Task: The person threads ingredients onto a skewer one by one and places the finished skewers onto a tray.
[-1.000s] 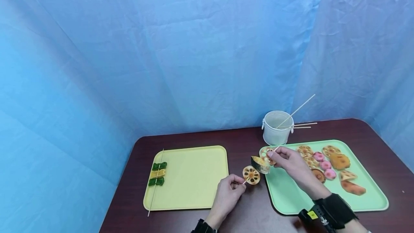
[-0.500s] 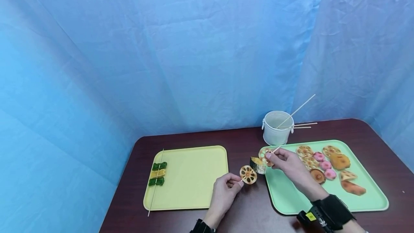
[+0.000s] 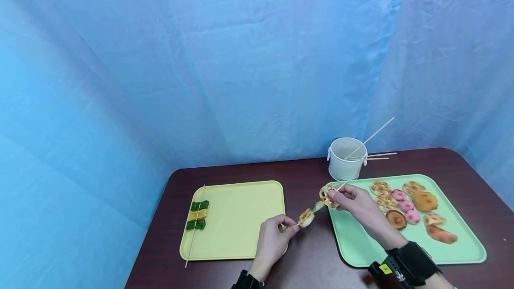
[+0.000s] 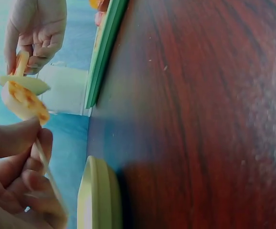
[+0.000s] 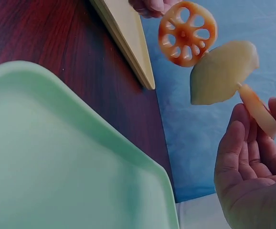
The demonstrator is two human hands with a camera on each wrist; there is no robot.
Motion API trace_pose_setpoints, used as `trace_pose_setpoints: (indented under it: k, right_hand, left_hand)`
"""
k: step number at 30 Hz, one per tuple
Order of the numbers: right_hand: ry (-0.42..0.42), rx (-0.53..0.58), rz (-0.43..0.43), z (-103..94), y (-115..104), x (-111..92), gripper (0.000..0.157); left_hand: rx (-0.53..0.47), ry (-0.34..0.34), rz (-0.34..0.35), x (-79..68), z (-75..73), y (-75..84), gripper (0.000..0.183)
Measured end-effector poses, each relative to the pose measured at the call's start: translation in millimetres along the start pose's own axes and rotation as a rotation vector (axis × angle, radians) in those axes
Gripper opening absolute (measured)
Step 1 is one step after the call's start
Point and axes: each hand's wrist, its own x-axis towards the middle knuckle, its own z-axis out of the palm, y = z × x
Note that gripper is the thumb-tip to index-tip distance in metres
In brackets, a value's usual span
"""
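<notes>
My left hand pinches the near end of a thin wooden skewer between thumb and fingers. Threaded along it are a lotus root slice close to those fingertips, then a pale wedge with dark rind, like pumpkin. A second lotus root slice sits at the far end, its edge pinched by my right hand. The skewer's tip pokes out past this slice. The loaded skewer is held up in the air between the two trays, slanting up to the right in the head view.
On the left, a yellow tray bears a finished-looking skewer of green and yellow pieces. A green tray on the right holds several toy foods, including pink rounds and a brown mushroom slice. Behind it stands a white bucket with wooden skewers.
The near lotus root slice and the wedge have turned from face-on to nearly edge-on in the head view. My left hand has shifted slightly left; the right hand stays almost in place.
</notes>
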Motion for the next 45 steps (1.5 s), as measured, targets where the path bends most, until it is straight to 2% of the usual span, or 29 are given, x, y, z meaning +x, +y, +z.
trace_pose_setpoints:
  k: [7,12,17,24,36,41,45]
  right_hand:
    - [-0.03,0.033,0.02,-2.7,-3,0,0.055]
    - [-0.059,0.112,-0.003,-6.7,-1,0,0.059]
    - [-0.062,0.12,-0.024,-12.1,0,-1,0.059]
    - [-0.057,0.109,-0.049,-15.0,-1,-3,0.055]
    - [-0.053,0.08,-0.017,-17.1,0,-4,0.058]
    - [-0.051,0.07,-0.01,-17.1,2,-3,0.058]
    - [-0.05,0.065,-0.017,-16.5,2,-4,0.057]
  left_hand:
    - [-0.094,0.051,-0.015,-0.4,-3.0,-0.3,0.007]
    - [-0.092,0.111,-0.046,1.3,-12.3,-2.6,0.006]
    - [-0.07,0.17,-0.078,1.1,-29.7,-16.0,0.007]
    - [0.038,0.238,-0.108,-2.1,-59.9,-36.6,0.008]
    - [0.16,0.316,-0.145,-7.8,-105.4,-55.9,0.005]
    - [0.188,0.322,-0.19,-9.0,-120.3,-64.6,0.004]
    - [0.194,0.297,-0.223,-10.1,-129.3,-69.5,0.005]
